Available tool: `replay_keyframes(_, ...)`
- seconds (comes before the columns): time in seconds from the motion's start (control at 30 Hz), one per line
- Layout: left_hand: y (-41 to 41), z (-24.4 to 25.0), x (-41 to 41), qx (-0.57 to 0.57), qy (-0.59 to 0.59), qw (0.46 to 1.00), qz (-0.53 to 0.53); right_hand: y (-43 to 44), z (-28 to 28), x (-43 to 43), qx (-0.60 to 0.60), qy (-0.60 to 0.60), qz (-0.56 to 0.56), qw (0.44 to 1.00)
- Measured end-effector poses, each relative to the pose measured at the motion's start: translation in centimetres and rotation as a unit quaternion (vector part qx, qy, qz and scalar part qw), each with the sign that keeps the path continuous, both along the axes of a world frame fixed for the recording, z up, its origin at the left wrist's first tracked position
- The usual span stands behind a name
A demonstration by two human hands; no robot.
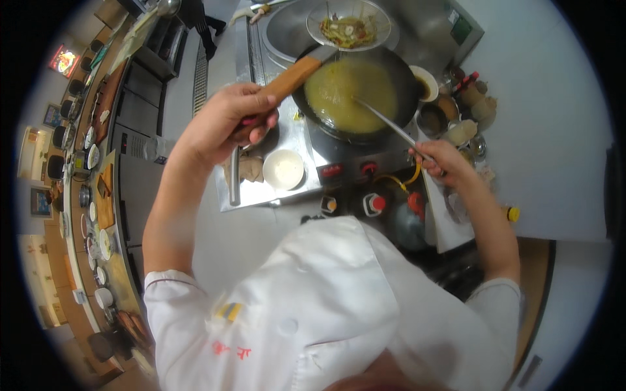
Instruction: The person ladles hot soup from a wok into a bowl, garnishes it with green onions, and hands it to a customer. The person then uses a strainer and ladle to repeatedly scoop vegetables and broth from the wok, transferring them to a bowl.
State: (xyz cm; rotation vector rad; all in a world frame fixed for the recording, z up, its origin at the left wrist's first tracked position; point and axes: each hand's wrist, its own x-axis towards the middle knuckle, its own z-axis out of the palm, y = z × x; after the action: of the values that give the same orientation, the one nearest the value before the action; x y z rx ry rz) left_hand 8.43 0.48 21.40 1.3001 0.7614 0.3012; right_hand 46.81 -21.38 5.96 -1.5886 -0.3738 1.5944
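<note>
A dark wok [359, 93] with yellowish liquid stands on the stove in front of me. My left hand [244, 112] is closed around a wooden handle [293, 80], whose dark end reaches the wok's upper left rim. In my right hand [440, 159] is a long metal utensil [391, 122]; its lower end dips into the liquid, so its head is hidden. Beyond the wok, a wire-mesh strainer [315, 29] holds cooked food with greenish and red pieces. A pale bowl [283, 169] sits on the steel counter below my left hand.
Seasoning containers and bottles [459, 132] crowd the wok's right side, near a bowl of dark sauce [429, 80]. Red stove knobs [369, 168] line the front. Capped bottles [374, 204] stand below. Another person [205, 24] is at the upper left, beside a long counter [117, 205] with dishes.
</note>
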Motion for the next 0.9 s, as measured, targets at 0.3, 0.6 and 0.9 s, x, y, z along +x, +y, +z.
replay_keyframes(0.3,0.2,-0.3,-0.2,-0.031,0.002,0.999,0.011,-2.4,2.5,-0.9,0.013,-0.011,-0.013,1.000)
replay_keyframes(0.6,0.8,-1.6,-0.2,-0.014,0.009,1.000,0.010,-5.7,5.9,-0.8,0.016,0.004,-0.028,0.999)
replay_keyframes(0.9,1.0,-5.3,0.5,-0.037,0.008,0.999,0.029,-9.1,9.9,-0.9,-0.012,-0.040,-0.060,0.997)
